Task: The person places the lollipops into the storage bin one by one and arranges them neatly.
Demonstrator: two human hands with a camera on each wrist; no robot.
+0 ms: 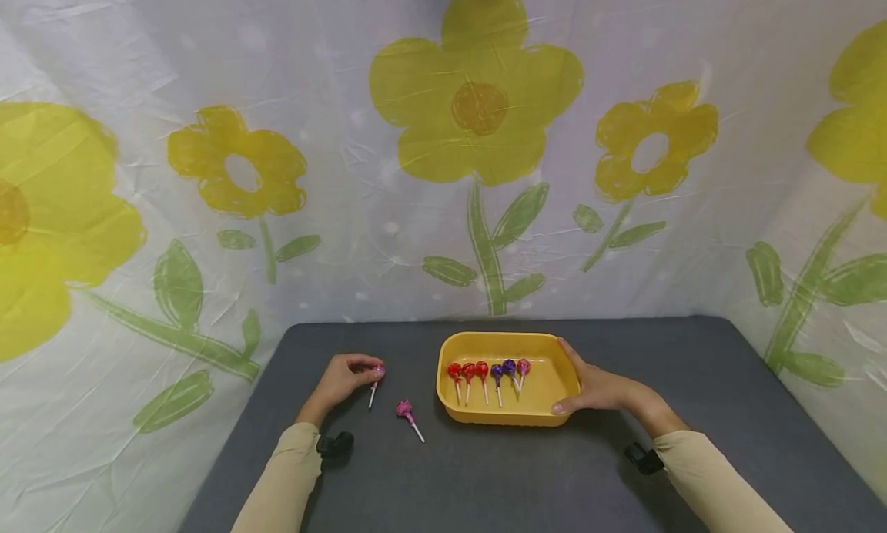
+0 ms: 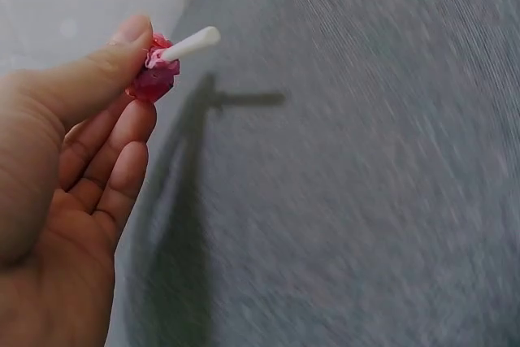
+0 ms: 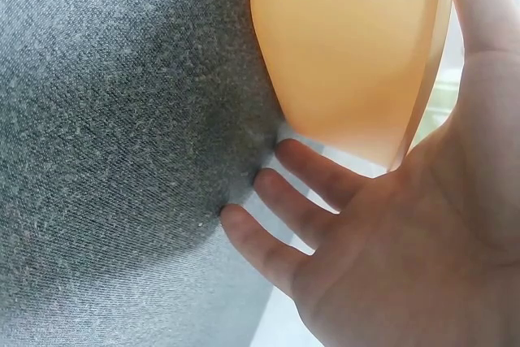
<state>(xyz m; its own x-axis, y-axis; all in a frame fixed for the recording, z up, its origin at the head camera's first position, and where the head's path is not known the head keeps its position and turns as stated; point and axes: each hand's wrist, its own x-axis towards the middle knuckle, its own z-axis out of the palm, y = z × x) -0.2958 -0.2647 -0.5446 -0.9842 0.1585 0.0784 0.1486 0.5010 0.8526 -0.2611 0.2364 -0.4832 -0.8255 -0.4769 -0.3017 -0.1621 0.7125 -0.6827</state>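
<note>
My left hand [image 1: 344, 377] pinches a pink-wrapped lollipop [image 2: 154, 79] by its head between thumb and forefinger. In the left wrist view its white stick points away from the hand. A second pink lollipop [image 1: 405, 410] lies on the table, right of and nearer than that hand. At the right end of a yellow tray [image 1: 509, 418], my right hand [image 1: 599, 387] holds the rim, thumb at the front corner and forefinger at the back one. Its other fingers [image 3: 301, 176] stretch outside the tray wall. Inside stand out red lollipops [image 1: 469, 371], purple lollipops [image 1: 497, 372] and one pink lollipop [image 1: 523, 367] in a row.
The grey table [image 1: 485, 479] carries the tray near its middle. Behind it hangs a pale cloth [image 1: 360, 232] printed with large yellow flowers, which also runs along both sides. Each wrist wears a small black device, such as the one [image 1: 336, 444] on the left.
</note>
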